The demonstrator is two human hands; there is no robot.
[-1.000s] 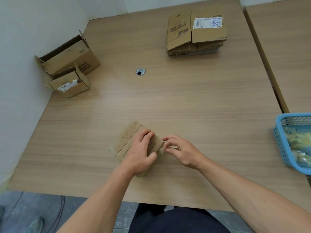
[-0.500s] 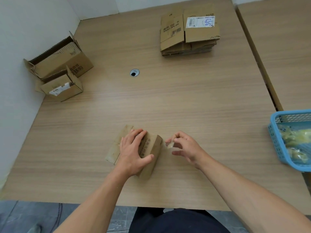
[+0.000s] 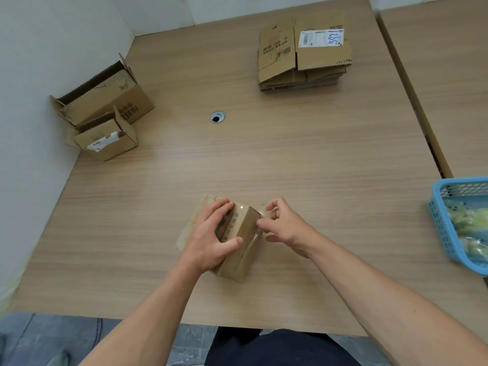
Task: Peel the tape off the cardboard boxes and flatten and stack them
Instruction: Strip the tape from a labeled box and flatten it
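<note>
Cardboard box (image 3: 239, 233) is lying under my left hand (image 3: 211, 239), which is gripping it against the tabletop (image 3: 290, 159); my right hand (image 3: 284, 225), just beside, is pinching its clear tape (image 3: 264, 213). A steep yank, I am judging, could snap the strip.

We are sitting in a plain office-like packing room: a wood-grain surface (image 3: 317, 180) with a cable grommet (image 3: 217, 117), white walls (image 3: 39, 62), flattened shipping cartons (image 3: 303, 56).
</note>
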